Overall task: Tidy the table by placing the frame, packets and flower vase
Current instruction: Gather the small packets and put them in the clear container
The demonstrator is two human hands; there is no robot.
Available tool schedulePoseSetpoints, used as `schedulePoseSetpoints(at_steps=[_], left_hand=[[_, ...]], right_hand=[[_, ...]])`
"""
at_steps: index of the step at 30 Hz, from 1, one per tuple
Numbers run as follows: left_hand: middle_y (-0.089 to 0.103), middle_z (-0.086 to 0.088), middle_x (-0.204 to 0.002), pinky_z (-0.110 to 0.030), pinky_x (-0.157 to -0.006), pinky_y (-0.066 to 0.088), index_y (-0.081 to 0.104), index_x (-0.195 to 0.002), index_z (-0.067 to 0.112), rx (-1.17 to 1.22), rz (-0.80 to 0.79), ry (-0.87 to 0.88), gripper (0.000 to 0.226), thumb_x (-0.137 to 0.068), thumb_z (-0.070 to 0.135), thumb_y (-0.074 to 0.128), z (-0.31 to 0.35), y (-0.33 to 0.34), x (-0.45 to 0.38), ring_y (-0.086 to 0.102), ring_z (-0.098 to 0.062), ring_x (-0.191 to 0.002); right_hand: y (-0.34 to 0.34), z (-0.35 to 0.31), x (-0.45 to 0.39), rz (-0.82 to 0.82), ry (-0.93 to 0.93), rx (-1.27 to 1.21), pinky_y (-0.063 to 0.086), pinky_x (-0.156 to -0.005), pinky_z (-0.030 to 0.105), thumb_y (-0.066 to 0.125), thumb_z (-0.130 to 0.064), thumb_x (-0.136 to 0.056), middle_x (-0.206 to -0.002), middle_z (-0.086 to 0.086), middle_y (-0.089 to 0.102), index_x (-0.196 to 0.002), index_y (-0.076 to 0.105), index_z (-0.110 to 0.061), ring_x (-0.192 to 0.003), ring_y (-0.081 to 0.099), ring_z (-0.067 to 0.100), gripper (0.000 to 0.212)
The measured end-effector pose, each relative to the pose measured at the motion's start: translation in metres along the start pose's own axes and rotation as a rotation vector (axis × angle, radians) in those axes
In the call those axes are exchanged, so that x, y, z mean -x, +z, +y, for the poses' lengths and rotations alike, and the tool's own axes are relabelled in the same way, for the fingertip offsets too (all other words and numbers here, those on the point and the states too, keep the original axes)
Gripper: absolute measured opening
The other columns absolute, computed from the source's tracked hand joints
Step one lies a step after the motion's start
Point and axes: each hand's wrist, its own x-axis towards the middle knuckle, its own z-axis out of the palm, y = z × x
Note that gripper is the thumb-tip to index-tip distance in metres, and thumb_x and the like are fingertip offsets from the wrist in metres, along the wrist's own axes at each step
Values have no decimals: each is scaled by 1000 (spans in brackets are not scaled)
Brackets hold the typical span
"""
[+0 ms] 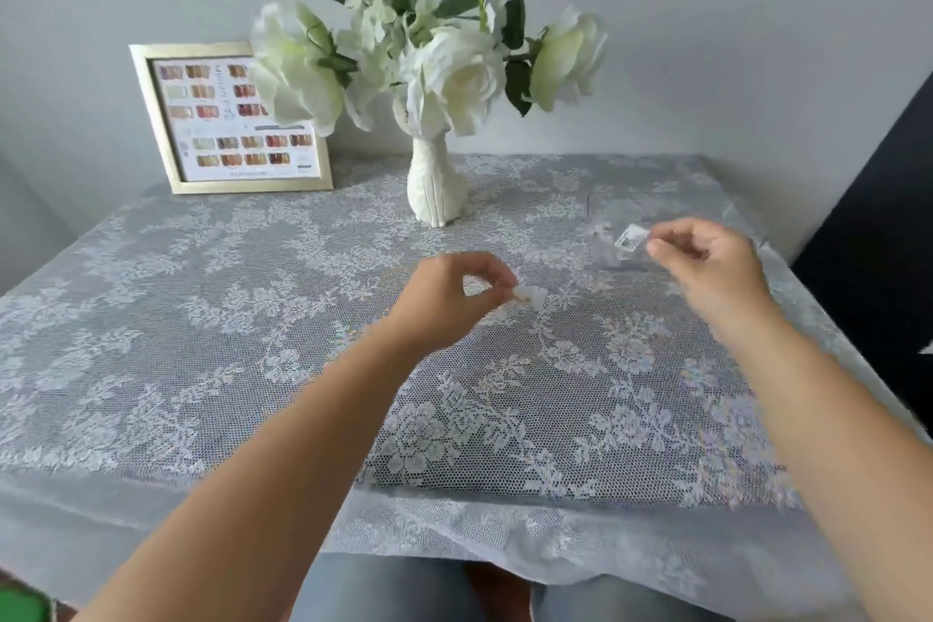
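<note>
**Two small packets pinched above the bench**

While both forearms are stretched out over it, the bench [151, 318] is seen covered by a grey lace cloth [505, 419] with a flower pattern, which hangs over the near edge. At the far left corner a gold frame [151, 116] is stood upright against the wall, a chart of coloured swatches shown inside it. Near the middle of the far edge, just right of the frame, a white flower vase [435, 187] is stood upright, filled with white roses whose blooms overlap the frame's right side. Over the middle of the bench the left hand [444, 303] is curled, and a small pale packet [530, 294] is pinched between thumb and fingertips. Towards the right edge the right hand [707, 268] is raised, and a small clear packet [631, 237] with a dark printed label is pinched at its fingertips. Whether either packet touches the cloth cannot be told.
</note>
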Motion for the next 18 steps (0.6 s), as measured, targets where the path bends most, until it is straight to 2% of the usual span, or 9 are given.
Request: schedulePoseSetpoints(at_steps=[2, 4, 8, 9, 10, 12, 13, 15, 18], left_hand=[[68, 24, -97, -28, -90, 47, 72, -88, 36, -22, 2, 24, 5, -84, 38, 73, 9, 10, -12, 62, 1, -94], [64, 17, -102, -40, -98, 43, 71, -89, 36, -39, 35, 60, 5, -84, 37, 73, 20, 20, -24, 59, -8, -101], [59, 26, -87, -39, -92, 46, 75, -91, 30, -30, 82, 161, 7, -84, 32, 74, 40, 37, -52, 53, 10, -86], [62, 25, -85, -41, -92, 48, 76, -90, 28, -12, 86, 180, 7, -84, 30, 74, 44, 41, -59, 55, 11, -83], [65, 25, -83, -42, -94, 48, 76, -90, 27, 5, 92, 192, 6, -84, 28, 74, 49, 45, -66, 57, 12, -82], [66, 27, -84, -43, -98, 47, 76, -89, 28, 13, 94, 192, 6, -85, 29, 73, 57, 53, -80, 59, 16, -81], [67, 27, -85, -44, -100, 46, 76, -90, 28, 10, 87, 185, 6, -85, 30, 72, 60, 58, -86, 59, 16, -83], [71, 22, -88, -46, -101, 46, 76, -91, 28, -3, 70, 171, 7, -86, 30, 72, 64, 66, -98, 65, 7, -85], [73, 16, -89, -46, -99, 47, 75, -94, 27, -34, 61, 137, 10, -86, 32, 72, 68, 79, -112, 69, -3, -85]], right_hand=[[-20, 7, -17, 60, 5, 6, 49, -74, 21, 68, -16, -84, -88, -9, 70, -80, 67, -37, -75, 63, 1, 21], [-35, 14, -34, 76, 5, 43, 49, -70, 17, 67, -15, -85, -90, -6, 71, -80, 67, -35, -72, 62, -2, 21], [-57, 28, -63, 41, 31, 197, 50, -81, 32, 59, -14, -90, -100, -6, 68, -89, 67, -36, -88, 63, 14, 23], [-62, 31, -67, 33, 35, 239, 51, -77, 31, 57, -14, -92, -101, -7, 67, -92, 67, -37, -83, 62, 12, 26], [-65, 34, -72, 25, 34, 283, 49, -66, 27, 55, -13, -93, -99, -9, 68, -93, 67, -39, -71, 59, 6, 29], [-69, 41, -78, -1, 39, 365, 35, -43, 20, 51, -11, -94, -88, -11, 68, -96, 69, -39, -42, 43, -1, 33], [-70, 45, -80, -18, 49, 396, 30, -39, 20, 49, -10, -94, -83, -10, 68, -98, 70, -37, -36, 38, 2, 35], [-72, 51, -85, -50, 67, 438, 30, -43, 22, 45, -10, -96, -85, -7, 68, -104, 69, -37, -41, 38, 7, 37], [-74, 59, -87, -72, 62, 478, 38, -60, 30, 42, -10, -96, -87, -10, 66, -106, 66, -40, -55, 38, 6, 39]])
